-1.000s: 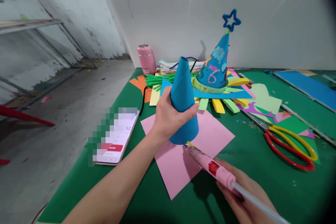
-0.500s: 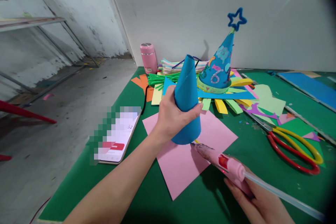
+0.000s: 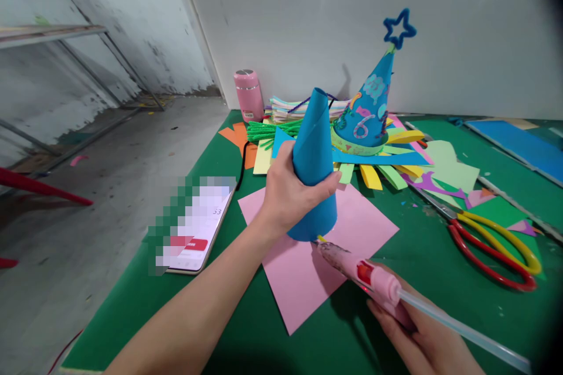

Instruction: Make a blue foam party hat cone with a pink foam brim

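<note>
A blue paper cone [image 3: 313, 155] stands upright on a square sheet of pink paper [image 3: 292, 299]. My left hand [image 3: 292, 190] is wrapped round the cone's middle, thumb across its front. My right hand [image 3: 409, 322] grips a pink hot glue gun [image 3: 352, 266] with a clear glue stick [image 3: 466, 328] sticking out of its back. The gun's nozzle is at the front of the cone's bottom edge, close above the pink paper; whether it touches cannot be made out. Behind the cone stands a decorated blue party hat [image 3: 369, 105] topped with a star.
Scissors [image 3: 492, 246] with red and yellow handles lie at right, near paper scraps [image 3: 453, 167]. A phone [image 3: 197, 228] lies at left. Green pipe cleaners [image 3: 272, 130], stacked paper and a pink flask [image 3: 248, 95] are at the back of the green table [image 3: 145, 304].
The glue gun has moved slightly left along the cone's bottom edge, my right hand with it. My left hand and the cone stay nearly in place.
</note>
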Motion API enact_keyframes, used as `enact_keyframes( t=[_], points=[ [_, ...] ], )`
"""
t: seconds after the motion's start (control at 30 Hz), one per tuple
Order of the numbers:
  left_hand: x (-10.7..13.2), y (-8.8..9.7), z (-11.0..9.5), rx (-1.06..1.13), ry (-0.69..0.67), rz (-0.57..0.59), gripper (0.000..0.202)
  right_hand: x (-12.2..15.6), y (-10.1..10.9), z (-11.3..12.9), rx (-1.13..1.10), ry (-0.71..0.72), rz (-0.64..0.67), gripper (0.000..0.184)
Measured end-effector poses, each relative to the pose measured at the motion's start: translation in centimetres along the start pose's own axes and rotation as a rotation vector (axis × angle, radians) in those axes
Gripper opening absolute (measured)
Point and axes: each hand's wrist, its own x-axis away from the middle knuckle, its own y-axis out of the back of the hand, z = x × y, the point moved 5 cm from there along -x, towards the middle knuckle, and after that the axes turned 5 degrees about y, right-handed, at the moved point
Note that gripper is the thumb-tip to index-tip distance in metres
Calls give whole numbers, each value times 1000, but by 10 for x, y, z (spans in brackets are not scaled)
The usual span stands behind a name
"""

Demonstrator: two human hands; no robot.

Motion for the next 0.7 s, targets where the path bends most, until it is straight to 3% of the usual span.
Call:
enact_keyframes(
  t=[0.7],
  points=[
    [1, 1, -1, -13, 4, -5, 43, 1, -3, -7, -35, -53, 52, 40]
  ],
)
